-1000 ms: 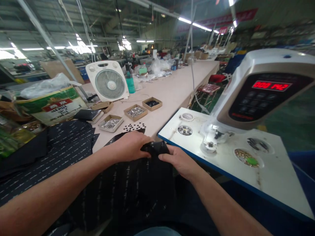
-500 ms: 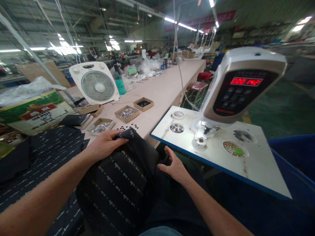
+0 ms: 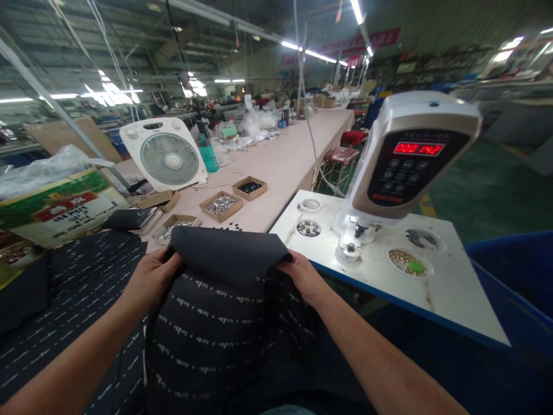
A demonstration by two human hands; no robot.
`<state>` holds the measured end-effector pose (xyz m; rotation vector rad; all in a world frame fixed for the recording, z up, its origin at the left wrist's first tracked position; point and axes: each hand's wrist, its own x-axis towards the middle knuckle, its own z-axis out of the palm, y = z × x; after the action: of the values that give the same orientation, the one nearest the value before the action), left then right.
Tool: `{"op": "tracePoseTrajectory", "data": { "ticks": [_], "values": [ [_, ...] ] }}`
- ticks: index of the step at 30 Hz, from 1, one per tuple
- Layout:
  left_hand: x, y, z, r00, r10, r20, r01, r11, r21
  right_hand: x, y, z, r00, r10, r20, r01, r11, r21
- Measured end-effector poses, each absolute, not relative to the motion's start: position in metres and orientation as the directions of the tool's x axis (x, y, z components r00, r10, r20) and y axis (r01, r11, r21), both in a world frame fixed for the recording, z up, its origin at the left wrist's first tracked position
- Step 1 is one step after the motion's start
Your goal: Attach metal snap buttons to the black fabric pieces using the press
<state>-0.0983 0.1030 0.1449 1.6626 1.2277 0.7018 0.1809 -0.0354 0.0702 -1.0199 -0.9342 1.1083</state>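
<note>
A piece of black fabric (image 3: 207, 323) with rows of white lettering hangs in front of me, its plain top edge folded over toward me. My left hand (image 3: 151, 276) pinches the fold at its left end. At the right end of the same fold, my right hand (image 3: 305, 276) grips the cloth between thumb and fingers. The fabric is stretched between both hands, its lower part falling over my lap. To the right stands a snap-fastening machine (image 3: 397, 155) with a red digital display, its lit head above a white work plate (image 3: 458, 288).
Small cardboard boxes of metal parts (image 3: 221, 206) and black parts (image 3: 250, 188) stand on the long table (image 3: 276, 167). Behind them is a box fan (image 3: 166, 154). More printed black fabric (image 3: 82, 294) lies at left. Cups in the plate hold fasteners (image 3: 406, 262).
My right hand has moved up and taken hold of the fabric's right end. My left hand has shifted left and down, and the cloth is now spread wide between them.
</note>
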Motion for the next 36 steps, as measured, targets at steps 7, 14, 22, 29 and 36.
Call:
{"op": "tracePoseTrajectory", "data": {
  "ticks": [7, 14, 22, 29, 36],
  "values": [
    [-0.113, 0.123, 0.124, 0.628, 0.778, -0.02, 0.641, -0.502, 0.58, 0.197, -0.035, 0.114, 0.352, 0.914, 0.203, 0.397, 0.051, -0.916],
    [-0.103, 0.119, 0.166, 0.448, 0.843, 0.299, 0.702, -0.538, 0.467, 0.195, -0.055, 0.145, 0.235, 0.949, 0.21, 0.655, 0.005, -0.755],
    [-0.036, 0.038, 0.18, 0.681, 0.618, 0.393, 0.442, -0.775, 0.452, 0.183, -0.054, 0.14, 0.046, 0.983, 0.176, 0.724, 0.088, -0.684],
    [0.003, 0.037, 0.129, 0.88, 0.47, 0.067, 0.35, -0.738, 0.577, 0.182, -0.061, 0.143, -0.083, 0.985, 0.153, 0.823, 0.155, -0.547],
    [0.007, 0.044, 0.133, 0.898, 0.434, -0.065, 0.345, -0.607, 0.716, 0.195, -0.071, 0.126, 0.007, 1.0, 0.024, 0.898, 0.005, -0.44]
  ]
}}
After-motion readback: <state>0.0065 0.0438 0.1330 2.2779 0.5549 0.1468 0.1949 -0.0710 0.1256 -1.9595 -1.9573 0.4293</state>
